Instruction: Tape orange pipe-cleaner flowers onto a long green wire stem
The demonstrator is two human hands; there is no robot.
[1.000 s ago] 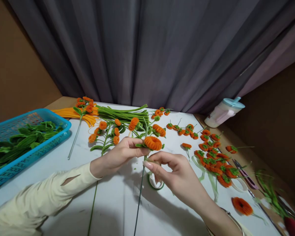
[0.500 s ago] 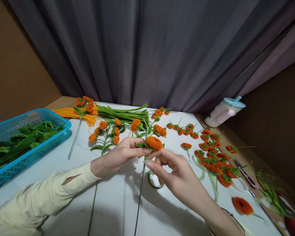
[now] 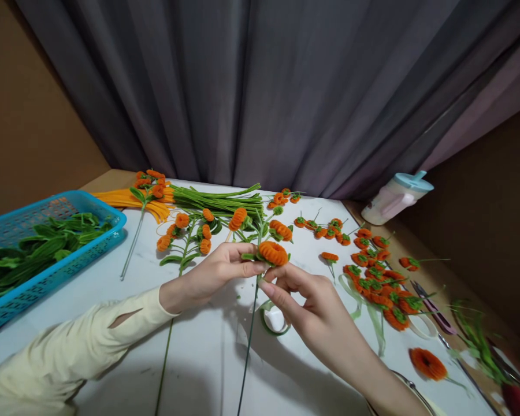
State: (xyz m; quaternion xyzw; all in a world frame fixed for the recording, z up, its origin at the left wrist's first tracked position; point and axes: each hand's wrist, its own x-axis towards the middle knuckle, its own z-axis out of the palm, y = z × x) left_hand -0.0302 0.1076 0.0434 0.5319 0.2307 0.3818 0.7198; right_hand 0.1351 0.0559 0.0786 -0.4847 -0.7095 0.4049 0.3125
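Observation:
My left hand [image 3: 225,264] is closed, pinching the stem [image 3: 252,323] of a fuzzy orange flower spray just under its lowest bloom [image 3: 273,253]. More orange blooms [image 3: 281,230], a small green bud and green leaves branch off above the fingers. Close beneath that bloom, the thumb and fingertips of my right hand [image 3: 305,300] are pinched together beside the stem, at what looks like a thin strip of green floral tape, mostly hidden by the fingers. A tape roll [image 3: 275,320] with a white core is below, partly behind my right hand. The long dark stem runs down toward me.
A blue basket [image 3: 112,228] of green leaves stands left. Behind lie green stems [image 3: 225,199], yellow stems [image 3: 117,199] and finished sprays [image 3: 182,242]. Loose orange flowers [image 3: 379,283], pliers [image 3: 435,309] and a pale ribbon [image 3: 375,323] are right. A lidded cup [image 3: 394,199] stands far right.
My right hand has shifted slightly right and down, its fingertips now a little away from the stem. My left hand keeps its grip, and the flower spray has hardly moved.

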